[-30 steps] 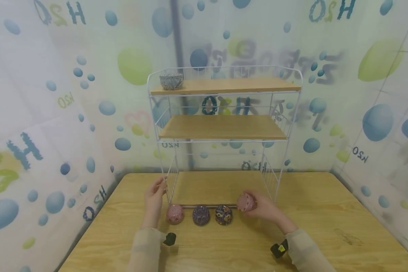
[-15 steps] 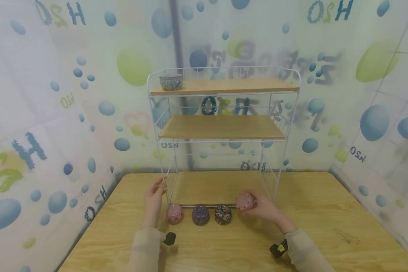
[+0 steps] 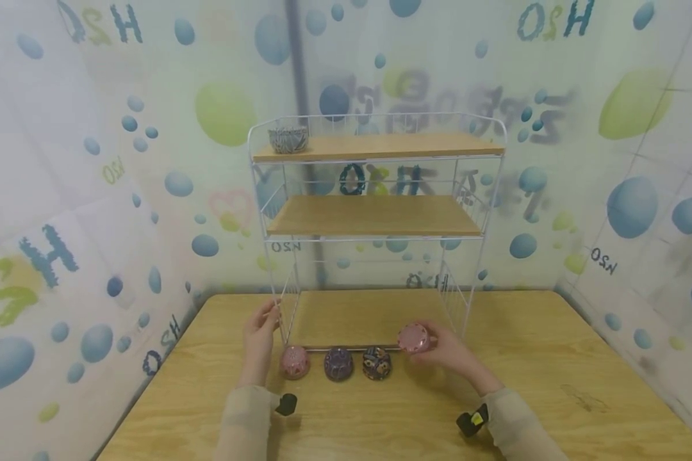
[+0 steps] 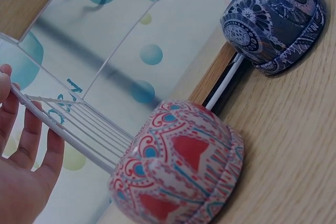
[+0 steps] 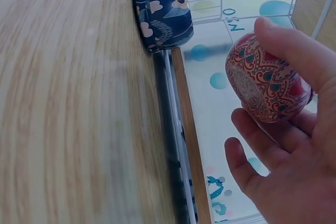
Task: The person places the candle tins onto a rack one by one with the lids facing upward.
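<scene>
My left hand (image 3: pixel 259 336) grips the left front post of a white wire shelf rack (image 3: pixel 375 238); in the left wrist view its fingers curl behind the rail. My right hand (image 3: pixel 448 353) holds a small red patterned bowl (image 5: pixel 269 80) tilted between thumb and fingers, at the front right of the bottom board. On the table along the rack's front edge, several similar bowls stand upside down: a red and white one (image 4: pixel 181 161) nearest my left hand, a dark blue-purple one (image 3: pixel 338 364) in the middle, and a navy floral one (image 5: pixel 164 15) nearest my right hand.
A grey-blue patterned bowl (image 3: pixel 288 139) stands upright at the left end of the top wooden shelf (image 3: pixel 392 145). Below it are the middle shelf (image 3: pixel 375 214) and the bottom board (image 3: pixel 357 317). The wooden table (image 3: pixel 346 422) runs back to a bubble-printed curtain (image 3: pixel 225 192).
The red bowl in my right hand has tipped slightly, showing more of its round face to the head view. My left hand keeps its grip on the rack, and the row of bowls stays put.
</scene>
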Tool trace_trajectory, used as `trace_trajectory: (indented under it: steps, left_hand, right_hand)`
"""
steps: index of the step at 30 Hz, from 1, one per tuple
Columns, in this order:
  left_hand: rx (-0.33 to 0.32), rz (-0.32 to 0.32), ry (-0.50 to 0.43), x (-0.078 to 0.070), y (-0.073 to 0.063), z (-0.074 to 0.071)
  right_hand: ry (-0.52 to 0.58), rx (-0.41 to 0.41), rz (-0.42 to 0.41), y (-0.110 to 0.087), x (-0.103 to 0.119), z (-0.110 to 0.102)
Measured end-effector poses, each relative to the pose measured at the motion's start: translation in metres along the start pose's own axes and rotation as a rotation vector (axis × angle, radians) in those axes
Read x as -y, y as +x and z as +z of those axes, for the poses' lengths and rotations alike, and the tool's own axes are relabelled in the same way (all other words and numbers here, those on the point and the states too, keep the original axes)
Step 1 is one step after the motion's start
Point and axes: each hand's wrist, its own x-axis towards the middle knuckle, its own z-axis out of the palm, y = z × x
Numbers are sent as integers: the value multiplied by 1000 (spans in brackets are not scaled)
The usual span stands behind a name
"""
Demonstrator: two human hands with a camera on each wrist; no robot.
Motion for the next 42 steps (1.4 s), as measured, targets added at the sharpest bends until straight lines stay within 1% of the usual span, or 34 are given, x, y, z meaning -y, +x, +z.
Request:
trace_trajectory:
  steps: [3, 4, 7, 10, 14, 16, 20, 21, 24, 29, 33, 35, 37, 40, 42]
  left_hand:
    - [8, -15, 1, -12, -7, 1]
    - [6, -16, 5, -12, -7, 1]
    - [1, -12, 30, -8, -7, 1]
    - [-3, -15, 55, 6, -4, 0]
    - [2, -19, 66, 8, -7, 2]
    - [0, -10, 60, 9, -7, 3]
    - [-7, 8, 53, 8, -6, 4]
    - [-10, 7, 54, 8, -6, 4]
    - [-11, 4, 49, 6, -6, 4]
    - [-16, -15, 9, -1, -6, 0]
    - [1, -15, 2, -14, -6, 0]
    - [9, -21, 1, -16, -5, 1]
    - [14, -34, -3, -14, -3, 1]
    - [12, -63, 8, -6, 0, -1]
    - [16, -59, 20, -2, 1, -1]
  right_hand:
    - [22, -1, -26, 1, 0, -1]
    - [27, -2, -35, 1, 1, -1]
    - [40, -6, -46, 1, 3, -3]
    - [66, -2, -38, -1, 6, -3]
    - [71, 1, -35, -4, 11, -2]
    - [62, -7, -41, -5, 14, -2]
    - [76, -5, -60, -4, 17, -3]
    - [75, -2, -54, -4, 17, -4]
    - [86, 9, -39, -3, 16, -6]
    - [100, 13, -17, 1, 16, -8]
    - [90, -13, -25, 5, 17, -12]
    - [99, -23, -41, 6, 18, -15]
    - [103, -25, -59, 6, 19, -18]
    - [94, -27, -76, 5, 21, -22]
    - [85, -33, -81, 5, 22, -25]
